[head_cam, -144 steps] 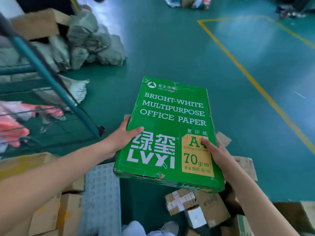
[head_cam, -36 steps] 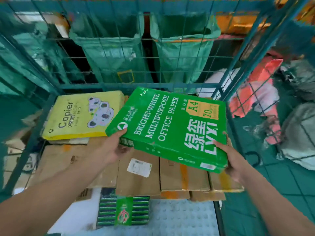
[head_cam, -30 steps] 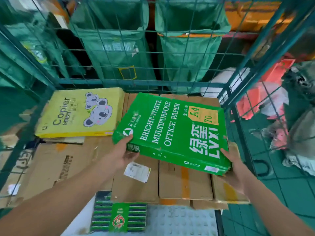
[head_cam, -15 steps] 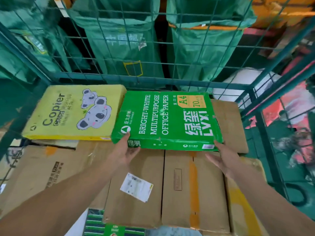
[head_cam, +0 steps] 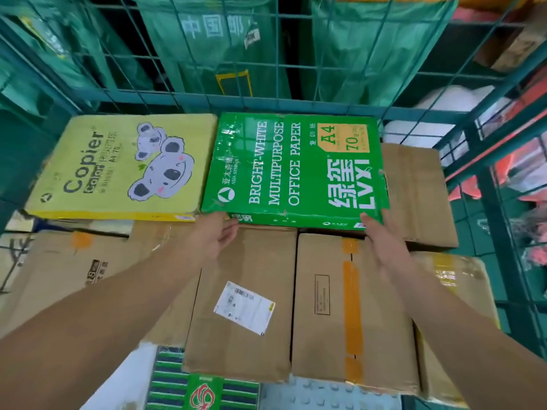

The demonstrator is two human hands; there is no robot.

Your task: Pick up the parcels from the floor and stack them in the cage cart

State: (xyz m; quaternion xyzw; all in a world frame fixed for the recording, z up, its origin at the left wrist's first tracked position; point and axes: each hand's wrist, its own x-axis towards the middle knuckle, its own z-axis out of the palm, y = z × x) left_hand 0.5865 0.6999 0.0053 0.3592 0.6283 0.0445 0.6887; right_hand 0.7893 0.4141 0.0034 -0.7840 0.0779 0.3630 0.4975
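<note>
Two hands, left (head_cam: 217, 236) and right (head_cam: 381, 235), press open-fingered against the near edge of the flat green office-paper carton (head_cam: 293, 170), seated atop brown cardboard boxes (head_cam: 245, 291) in the teal wire cage cart (head_cam: 266, 102), flush beside the yellow copier-paper carton (head_cam: 118, 167), probably squaring the row.

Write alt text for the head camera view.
Both hands, left hand and right hand, touch the near edge of a green paper box lying flat on brown cartons inside a cage cart, beside a yellow copier box.
</note>
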